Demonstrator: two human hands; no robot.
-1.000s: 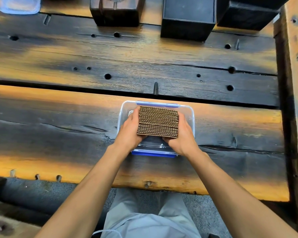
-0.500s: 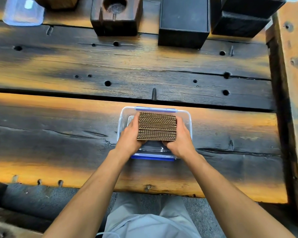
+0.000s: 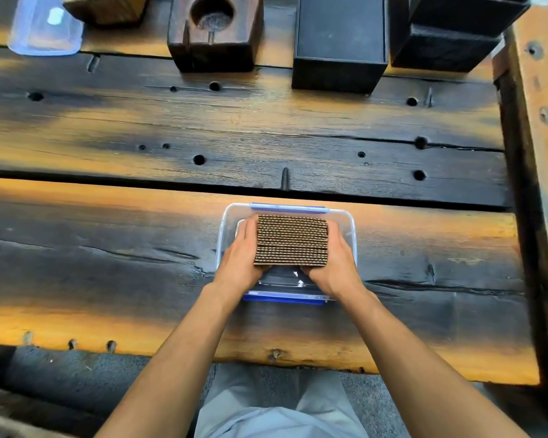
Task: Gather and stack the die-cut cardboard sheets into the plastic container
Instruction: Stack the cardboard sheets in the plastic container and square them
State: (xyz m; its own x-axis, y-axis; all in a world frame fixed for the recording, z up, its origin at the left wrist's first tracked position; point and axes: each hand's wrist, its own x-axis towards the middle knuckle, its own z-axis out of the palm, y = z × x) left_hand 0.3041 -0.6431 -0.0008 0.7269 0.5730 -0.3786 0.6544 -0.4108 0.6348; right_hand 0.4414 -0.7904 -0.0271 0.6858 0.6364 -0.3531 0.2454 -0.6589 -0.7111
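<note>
Head view: both hands (image 3: 239, 259) (image 3: 336, 263) clamp cardboard stack (image 3: 291, 241) inside plastic container (image 3: 350, 222).

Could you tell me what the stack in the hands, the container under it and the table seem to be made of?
Stack: corrugated cardboard, matte brown; fluted edges show as rows of small holes.
Container: clear, glossy plastic with blue clips; the table shows through its walls.
Table: heavy wood planks with visible grain, cracks and holes; the dark patches look charred or stained, I cannot tell which.

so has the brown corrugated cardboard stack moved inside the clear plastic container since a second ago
No. The cardboard stack keeps its spot against the container's far blue clip, clamped between left hand and right hand; only the camera shifted.
</note>
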